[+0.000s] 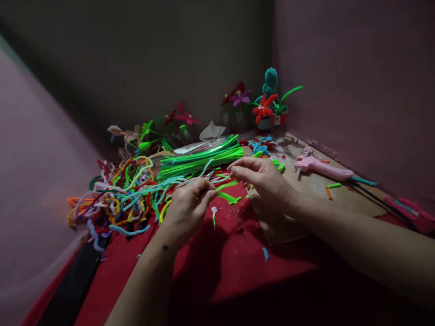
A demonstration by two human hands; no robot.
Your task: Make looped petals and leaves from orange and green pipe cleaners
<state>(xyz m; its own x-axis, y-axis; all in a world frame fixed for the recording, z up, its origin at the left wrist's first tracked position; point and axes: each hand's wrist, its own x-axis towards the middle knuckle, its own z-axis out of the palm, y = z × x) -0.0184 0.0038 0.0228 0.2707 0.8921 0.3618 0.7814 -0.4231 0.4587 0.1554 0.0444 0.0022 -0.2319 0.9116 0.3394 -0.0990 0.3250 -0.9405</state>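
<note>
My left hand (192, 199) is closed, thumb against the fingers, on one end of a bright green pipe cleaner (227, 185). This strip runs right, slightly blurred, towards my right hand (263, 176). The right fingertips are pinched together; what lies between them is hidden. A shiny metal tip (210, 175) shows just above my left fingers; I cannot tell whether it is held. Below the hands, short green pipe cleaner pieces (229, 198), a thin dark wire (238, 222) and a small white flower bit with a green stem (214, 217) lie on the red cloth (217, 267).
At left sprawls a tangled heap of coloured pipe cleaners (125, 190). Behind the hands lies a bundle of green pipe cleaners (204, 158). A pink glue gun (321, 166) rests on a brown board (356, 197) at right. Pipe cleaner flowers (265, 107) stand along the back.
</note>
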